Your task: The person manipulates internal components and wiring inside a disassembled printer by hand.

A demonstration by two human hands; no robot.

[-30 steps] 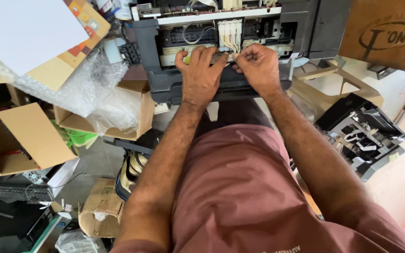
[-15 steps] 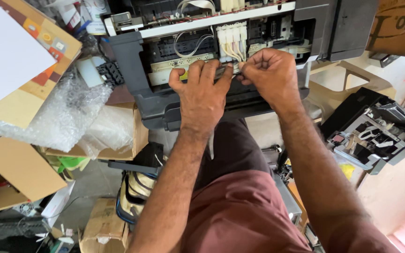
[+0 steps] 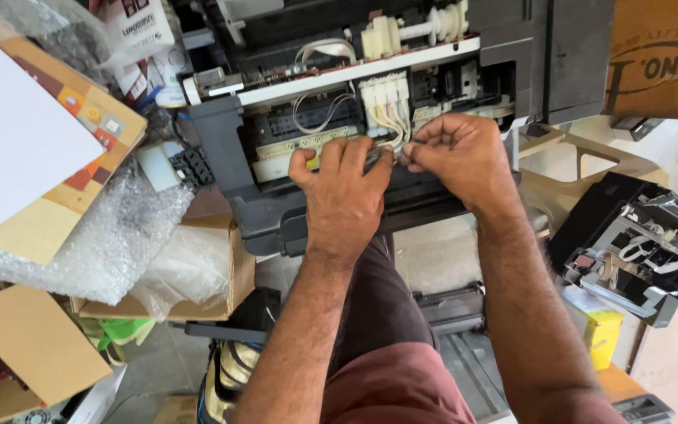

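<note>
Head view, looking down on an opened printer point(image 3: 276, 220) resting across the person's lap, its cover off and its inner parts exposed. Left hand point(image 3: 343, 200) lies palm-down on the front edge, fingers curled over a thin dark strip point(image 3: 378, 157) that runs along the carriage bay; right hand point(image 3: 457, 157) pinches the same strip at its right end between thumb and fingertips, just below the row of pale ink tubes point(image 3: 386, 106). Both hands are thus closed on the strip, meeting almost knuckle to knuckle at the middle of the machine. White rail point(image 3: 355, 71) crosses above them; loose grey wires point(image 3: 315, 118) hang to the left of the tubes. Judged from this pose, the work goes best with the left hand steadying the strip flat while the right guides its end, pressure kept even and light so that the tubes and wires are not snagged. Around the lap: bubble wrap point(image 3: 111, 235) and cardboard boxes point(image 3: 33, 345) to the left, a second dismantled mechanism point(image 3: 645, 251) and a yellow box point(image 3: 602, 334) to the right
</note>
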